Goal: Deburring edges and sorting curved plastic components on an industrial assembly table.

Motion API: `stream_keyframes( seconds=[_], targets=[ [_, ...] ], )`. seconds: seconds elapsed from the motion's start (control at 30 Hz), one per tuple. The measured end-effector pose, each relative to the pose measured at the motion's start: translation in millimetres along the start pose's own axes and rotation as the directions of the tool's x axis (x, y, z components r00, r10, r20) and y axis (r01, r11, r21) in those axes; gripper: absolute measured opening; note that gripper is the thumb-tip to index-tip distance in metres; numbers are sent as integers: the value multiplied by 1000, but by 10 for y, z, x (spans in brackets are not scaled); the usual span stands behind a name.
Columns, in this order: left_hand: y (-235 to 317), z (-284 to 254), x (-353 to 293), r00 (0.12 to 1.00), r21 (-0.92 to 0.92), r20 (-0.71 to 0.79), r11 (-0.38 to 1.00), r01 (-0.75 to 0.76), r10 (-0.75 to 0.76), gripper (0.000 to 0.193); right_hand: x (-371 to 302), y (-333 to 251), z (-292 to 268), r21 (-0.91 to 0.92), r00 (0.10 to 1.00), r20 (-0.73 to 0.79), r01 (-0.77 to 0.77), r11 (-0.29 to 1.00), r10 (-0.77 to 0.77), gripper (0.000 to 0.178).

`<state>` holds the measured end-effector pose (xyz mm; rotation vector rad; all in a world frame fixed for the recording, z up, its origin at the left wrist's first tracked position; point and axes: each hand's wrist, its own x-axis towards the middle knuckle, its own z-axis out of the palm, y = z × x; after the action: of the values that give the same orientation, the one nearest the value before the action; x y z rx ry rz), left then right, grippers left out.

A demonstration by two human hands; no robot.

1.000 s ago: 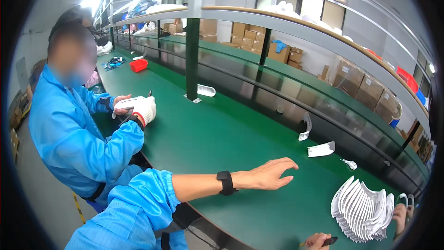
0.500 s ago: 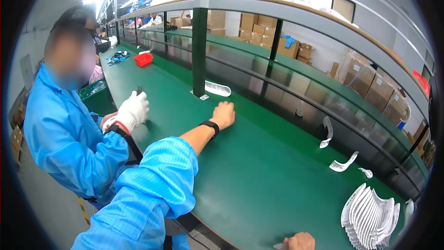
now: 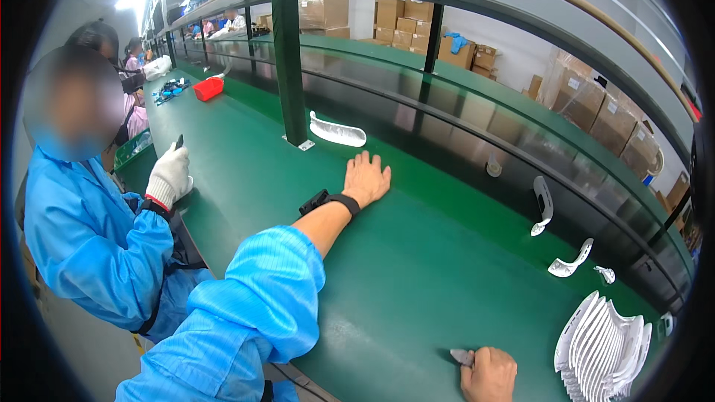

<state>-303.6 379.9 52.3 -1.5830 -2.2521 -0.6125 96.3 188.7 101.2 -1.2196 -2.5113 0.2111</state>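
Observation:
My left hand [image 3: 366, 179] reaches far across the green table, its fingers stretched out and a little apart, holding nothing. Just beyond its fingertips lies a white curved plastic part [image 3: 339, 132], close to the foot of a green post. Low in the picture, my right hand [image 3: 489, 376] is closed around a small grey blade-like tool [image 3: 462, 357]. Only the pointed tip sticks out on the left; the rest is hidden in the fist. To the right of that hand is a stack of white curved plastic parts [image 3: 599, 346], nested side by side.
Single white parts [image 3: 542, 207] lie along the table's far right side. The green post [image 3: 289, 67] rises from the table [image 3: 402, 268] under a long shelf. On the left stands a co-worker in blue [image 3: 89, 231], a gloved hand [image 3: 170, 175] holding a dark tool. A red bin [image 3: 208, 88] sits farther off.
My left hand has gone from curled fingers to spread ones, near the white part. The view has shifted, and more of my right hand and the grey tip now shows.

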Motion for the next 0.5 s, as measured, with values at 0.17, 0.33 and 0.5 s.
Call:
stream_keyframes(
  seconds=[0.17, 0.33, 0.5],
  targets=[
    [517, -227, -614, 974, -136, 16, 965, -224, 228, 45, 12, 102, 213, -82, 995, -98, -26, 996, 18, 17],
    [1121, -771, -1301, 940, -510, -104, 794, -331, 325, 42, 98, 101, 265, -13, 986, -119, 115, 993, -115, 21],
    [1901, -1522, -1625, 915, -891, -299, 264, -369, 269, 18, 20, 151, 196, -19, 993, -112, -38, 999, 36, 20]
  ],
)
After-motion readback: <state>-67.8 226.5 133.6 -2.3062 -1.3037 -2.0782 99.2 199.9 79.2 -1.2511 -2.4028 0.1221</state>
